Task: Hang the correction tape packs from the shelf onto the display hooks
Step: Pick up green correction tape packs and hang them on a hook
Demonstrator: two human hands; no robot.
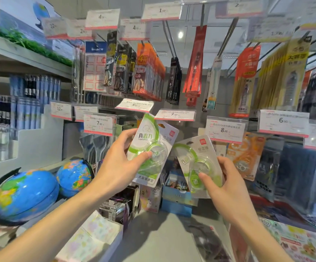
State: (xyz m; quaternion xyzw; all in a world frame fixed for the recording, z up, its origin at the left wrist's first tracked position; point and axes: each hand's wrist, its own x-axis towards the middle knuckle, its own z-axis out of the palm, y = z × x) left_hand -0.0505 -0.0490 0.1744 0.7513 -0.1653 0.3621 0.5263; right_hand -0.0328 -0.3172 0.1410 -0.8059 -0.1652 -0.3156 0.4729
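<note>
Green-and-white correction tape pack (149, 148) pinched in left hand (121, 163) at frame centre: thumb on clear blister, fingers curled behind card's left edge, card upright, leaning slightly right. Top corner just under price tag marked 7.90 (175, 115), overlapping its lower edge in view. Second pack (198, 163) gripped by right hand (227, 184) right of centre, thumb across blister, fingers wrapped round right edge, card tilted left. Packs near each other, not touching. Open grey shelf surface (164, 233) below both hands. Two globes (26, 193) at lower left, well apart. Orange pack (245, 154) hanging just right of second pack.
</note>
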